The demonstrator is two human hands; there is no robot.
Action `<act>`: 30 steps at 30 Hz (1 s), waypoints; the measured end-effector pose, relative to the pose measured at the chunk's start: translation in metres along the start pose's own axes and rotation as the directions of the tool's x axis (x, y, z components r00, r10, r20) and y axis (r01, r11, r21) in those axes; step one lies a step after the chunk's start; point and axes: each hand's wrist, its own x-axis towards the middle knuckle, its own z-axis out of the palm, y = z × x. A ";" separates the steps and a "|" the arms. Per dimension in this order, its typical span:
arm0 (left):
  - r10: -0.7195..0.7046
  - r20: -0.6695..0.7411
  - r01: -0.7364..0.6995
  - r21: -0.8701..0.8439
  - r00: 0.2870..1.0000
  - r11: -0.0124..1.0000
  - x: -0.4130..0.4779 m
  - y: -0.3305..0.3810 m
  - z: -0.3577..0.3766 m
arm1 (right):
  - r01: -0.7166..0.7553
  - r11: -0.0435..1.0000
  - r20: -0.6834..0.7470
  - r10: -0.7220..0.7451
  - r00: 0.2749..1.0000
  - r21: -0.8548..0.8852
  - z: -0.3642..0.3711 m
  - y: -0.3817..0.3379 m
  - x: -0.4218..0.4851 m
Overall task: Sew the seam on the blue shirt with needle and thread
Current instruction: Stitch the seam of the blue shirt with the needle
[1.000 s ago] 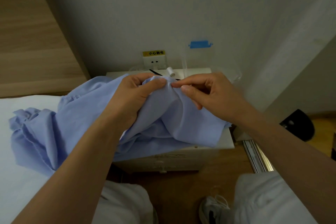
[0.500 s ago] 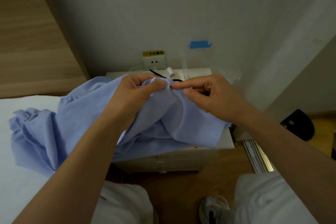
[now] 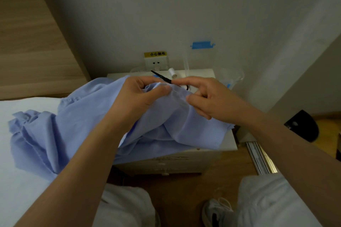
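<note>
Grey wall corner, wood-panel headboard at left, wood floor below. White nightstand (image 3: pixel 227 145) against the wall, white bed sheet (image 3: pixel 22 186) at left. Blue shirt (image 3: pixel 77 131) drapes from the bed across the nightstand top, one bunched fold lifted between both hands. Left hand (image 3: pixel 137 96) closed on that fold, thumb pressing the cloth edge against the curled fingers. Right hand (image 3: pixel 212 97) just beside it, index finger stretched toward the left thumb, thumb under it on the cloth, other fingers loosely curled; a thin pale thread (image 3: pixel 177 91) runs between the two hands. Needle too small to make out, so can't tell if the right fingers pinch anything. Behind the hands on the nightstand: black scissors (image 3: pixel 162 77), white thread spool (image 3: pixel 172 72), clear plastic container (image 3: pixel 228 77). Wall socket (image 3: pixel 156 62) with yellow warning label above the nightstand, blue tape strip (image 3: pixel 202 45) to its right. Knees in white trousers and a white sneaker (image 3: pixel 217 212) at bottom, black object (image 3: pixel 304 127) on floor at right.
</note>
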 end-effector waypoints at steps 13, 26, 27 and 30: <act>-0.007 -0.032 0.010 0.090 0.999 0.996 0.002 -0.002 -0.001 | -0.015 0.999 0.005 0.015 1.000 0.038 0.001 -0.002 0.001; -0.161 0.119 0.171 -0.073 0.980 0.983 0.001 0.002 -0.006 | 0.003 0.978 0.042 -0.012 0.999 0.208 -0.005 0.005 0.003; -0.165 0.132 0.178 -0.088 0.977 0.980 0.001 0.002 -0.007 | 0.001 0.974 0.046 -0.012 0.999 0.227 -0.005 0.005 0.003; -0.171 0.172 0.197 -0.151 0.970 0.969 0.001 0.005 -0.006 | -0.001 0.961 0.057 -0.016 0.998 0.277 -0.005 0.004 0.002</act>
